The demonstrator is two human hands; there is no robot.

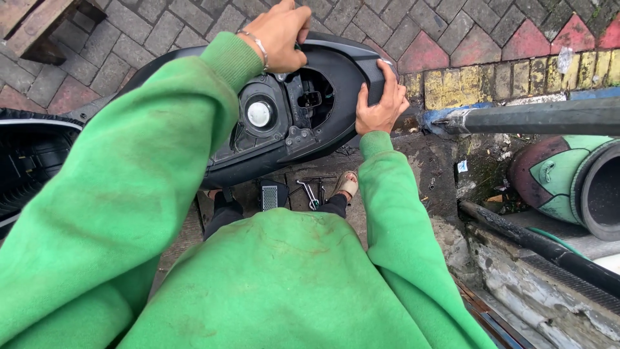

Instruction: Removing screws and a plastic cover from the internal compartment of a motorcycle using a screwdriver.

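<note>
While the left hand clamps the far edge of the black scooter rear cowl, the right hand presses flat, fingers spread, on its right side.

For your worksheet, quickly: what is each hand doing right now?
Left hand: closed, gripping the black scooter panel's far edge.
Right hand: open, pressed flat on its near end.

The brick ground holds a black scooter, some small metal tools and a painted pot.
</note>
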